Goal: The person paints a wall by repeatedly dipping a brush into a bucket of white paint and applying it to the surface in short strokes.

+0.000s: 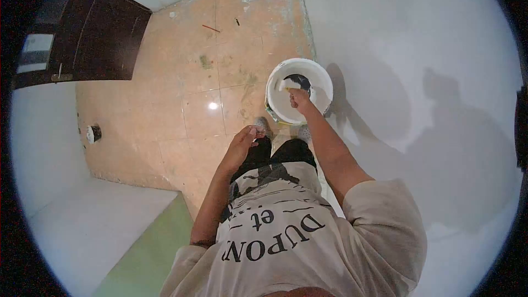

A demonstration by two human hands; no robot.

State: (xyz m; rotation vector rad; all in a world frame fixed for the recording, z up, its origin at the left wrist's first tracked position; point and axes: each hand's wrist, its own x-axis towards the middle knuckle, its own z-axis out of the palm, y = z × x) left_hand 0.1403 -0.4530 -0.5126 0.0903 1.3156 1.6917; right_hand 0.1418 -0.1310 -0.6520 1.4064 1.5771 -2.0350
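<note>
A white bucket [270, 99] stands on the floor against the right wall, with pale streaks on its outside. My right hand [298, 100] reaches over its rim, fingers closed round a small tool [286, 84] whose end looks coated in white; a yellowish bit shows beside my fingers. What kind of tool it is cannot be made out. A dark patch [298, 81] shows inside the bucket behind it. My left hand [242, 144] hangs in front of my legs, loosely curled with thumb and fingers apart, and nothing visible in it.
Stained orange floor tiles [165, 99] spread ahead, with a thin red stick [210, 28] and a small dark piece [237, 22] on them. A small container [94, 133] lies at left. A dark door [104, 27] stands at upper left; a green-and-white ledge [148, 236] is at lower left.
</note>
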